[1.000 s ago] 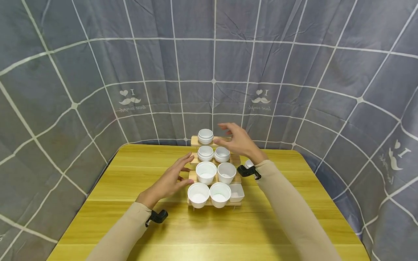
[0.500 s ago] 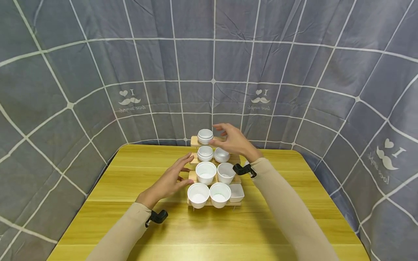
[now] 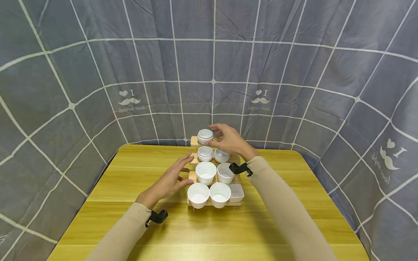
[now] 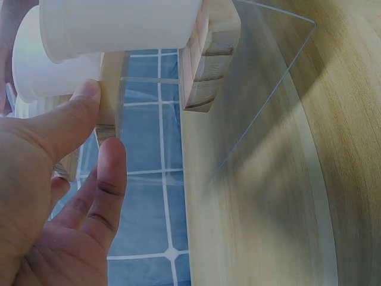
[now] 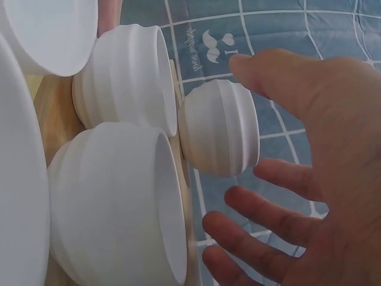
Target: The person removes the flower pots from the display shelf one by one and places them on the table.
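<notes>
A stepped wooden stand (image 3: pixel 194 176) bears white plastic cups, with clear panels at its sides. A small ridged cup (image 3: pixel 205 136) occupies the top tier at the left. Around that cup's right side my right hand (image 3: pixel 232 140) spreads its thumb and fingers; in the right wrist view they are close to the ridged cup (image 5: pixel 208 128) without closing on it. At the stand's left side is my left hand (image 3: pixel 166 183). Its thumb and a finger touch the wooden tier end (image 4: pixel 111 89) in the left wrist view, relaxed rather than gripping.
Two ridged cups stand on the second tier, two deeper cups (image 3: pixel 206 172) on the third. On the front tier, two round cups (image 3: pixel 198 195) sit beside a square translucent container (image 3: pixel 237 193). A wooden table (image 3: pixel 130 170) lies below, with a grey checked curtain (image 3: pixel 196 65) behind.
My right hand has moved left along the top tier, closing in on the ridged cup. My left hand has stayed at the stand's side.
</notes>
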The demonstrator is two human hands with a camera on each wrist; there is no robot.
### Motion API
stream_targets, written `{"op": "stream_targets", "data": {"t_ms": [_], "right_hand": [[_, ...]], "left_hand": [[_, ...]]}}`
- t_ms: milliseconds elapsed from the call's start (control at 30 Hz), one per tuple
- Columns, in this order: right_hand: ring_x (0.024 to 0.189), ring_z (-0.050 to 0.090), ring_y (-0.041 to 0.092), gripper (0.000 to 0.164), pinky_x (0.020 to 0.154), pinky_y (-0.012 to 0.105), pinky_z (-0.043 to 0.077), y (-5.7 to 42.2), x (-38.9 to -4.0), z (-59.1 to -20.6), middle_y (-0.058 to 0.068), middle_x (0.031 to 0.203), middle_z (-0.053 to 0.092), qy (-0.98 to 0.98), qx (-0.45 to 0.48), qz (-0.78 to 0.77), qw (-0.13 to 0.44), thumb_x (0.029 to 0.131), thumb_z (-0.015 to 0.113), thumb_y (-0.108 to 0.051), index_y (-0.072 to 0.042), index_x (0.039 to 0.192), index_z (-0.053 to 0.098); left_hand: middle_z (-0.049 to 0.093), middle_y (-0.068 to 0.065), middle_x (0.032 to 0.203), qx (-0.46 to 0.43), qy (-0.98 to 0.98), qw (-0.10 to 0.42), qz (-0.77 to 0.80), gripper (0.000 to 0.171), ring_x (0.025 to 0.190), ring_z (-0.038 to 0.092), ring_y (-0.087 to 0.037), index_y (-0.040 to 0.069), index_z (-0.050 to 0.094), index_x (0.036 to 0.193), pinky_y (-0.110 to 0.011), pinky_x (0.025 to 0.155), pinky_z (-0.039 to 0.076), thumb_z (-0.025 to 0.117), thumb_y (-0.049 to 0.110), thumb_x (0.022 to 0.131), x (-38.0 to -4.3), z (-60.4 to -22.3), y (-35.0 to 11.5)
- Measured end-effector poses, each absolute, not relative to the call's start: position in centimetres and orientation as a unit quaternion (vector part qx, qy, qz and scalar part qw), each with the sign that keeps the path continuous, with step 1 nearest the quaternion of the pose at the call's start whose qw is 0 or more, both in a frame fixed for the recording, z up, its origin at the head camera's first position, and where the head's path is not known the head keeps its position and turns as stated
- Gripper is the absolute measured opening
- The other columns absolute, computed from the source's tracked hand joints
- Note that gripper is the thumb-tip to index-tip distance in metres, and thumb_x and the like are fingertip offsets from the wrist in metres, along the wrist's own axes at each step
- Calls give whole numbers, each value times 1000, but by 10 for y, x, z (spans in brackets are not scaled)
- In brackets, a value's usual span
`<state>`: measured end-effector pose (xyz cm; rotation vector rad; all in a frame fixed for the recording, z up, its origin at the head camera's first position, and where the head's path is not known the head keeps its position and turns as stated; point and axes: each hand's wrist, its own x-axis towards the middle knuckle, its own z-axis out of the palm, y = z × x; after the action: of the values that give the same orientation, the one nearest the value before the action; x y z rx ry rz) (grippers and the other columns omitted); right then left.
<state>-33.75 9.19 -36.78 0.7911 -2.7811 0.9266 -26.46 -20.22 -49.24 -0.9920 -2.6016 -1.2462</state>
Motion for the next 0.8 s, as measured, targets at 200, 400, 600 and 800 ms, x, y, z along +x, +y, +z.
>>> {"op": "stream_targets", "data": {"t_ms": [200, 400, 600, 800], "right_hand": [[142, 72, 40, 80, 117, 61, 62, 89, -339, -367, 16, 163, 68, -913, 264, 307, 46, 104, 88, -49, -15, 171, 58], [138, 75, 39, 79, 115, 59, 64, 85, -340, -366, 18, 162, 67, -913, 270, 301, 45, 105, 88, -46, -15, 171, 58], [134, 75, 37, 80, 112, 56, 65, 81, -342, -365, 18, 162, 66, -915, 272, 295, 44, 106, 88, -45, -14, 172, 57], [132, 76, 36, 80, 111, 55, 65, 79, -343, -365, 17, 162, 66, -917, 271, 291, 43, 106, 88, -44, -15, 173, 56]], "left_hand": [[24, -25, 193, -327, -851, 47, -409, 94, 140, 74, -50, 5, 34, 183, -41, 97, 72, 87, 6, 105, -264, -493, -203], [23, -24, 193, -327, -851, 46, -408, 94, 141, 73, -51, 5, 33, 183, -41, 97, 72, 87, 6, 105, -264, -493, -202], [23, -23, 193, -325, -852, 44, -408, 95, 141, 73, -51, 6, 33, 183, -42, 97, 72, 87, 7, 105, -265, -492, -202], [23, -24, 193, -324, -852, 42, -409, 95, 141, 73, -51, 6, 33, 183, -42, 97, 72, 87, 7, 105, -265, -492, -202]]}}
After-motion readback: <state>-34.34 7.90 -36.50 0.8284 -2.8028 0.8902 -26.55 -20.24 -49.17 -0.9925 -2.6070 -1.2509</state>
